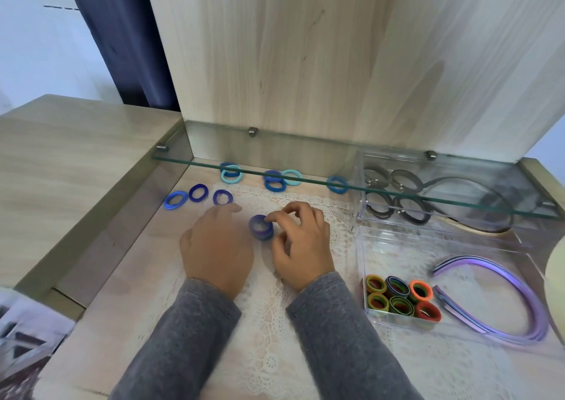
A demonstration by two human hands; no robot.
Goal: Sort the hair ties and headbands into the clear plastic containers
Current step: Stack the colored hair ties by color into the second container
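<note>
Both hands are low over the lace mat (269, 323), and between them sits a small stack of blue hair ties (260, 227); the right hand (301, 243) has its fingers curled, thumb and forefinger pinching the stack's near-right rim, while the left hand (217, 246) lies palm down with fingers fairly straight, just beside the stack on the other side, though whether it actually touches is hard to tell. Just beyond the left hand's fingertips lie three loose dark blue ties (198, 192) in a row, and further out, under the glass shelf (305, 179), more blue and pale turquoise ties (292, 177) are scattered. Off to the right of the right hand stand two clear boxes: the near box (397, 246) holds a cluster of orange, green and red ties (400, 305) in its front corner and purple headbands (472, 260) curving along its right side; the far box (358, 191), partly under the shelf, holds dark grey ties (405, 179) and a dark headband (458, 180)
</note>
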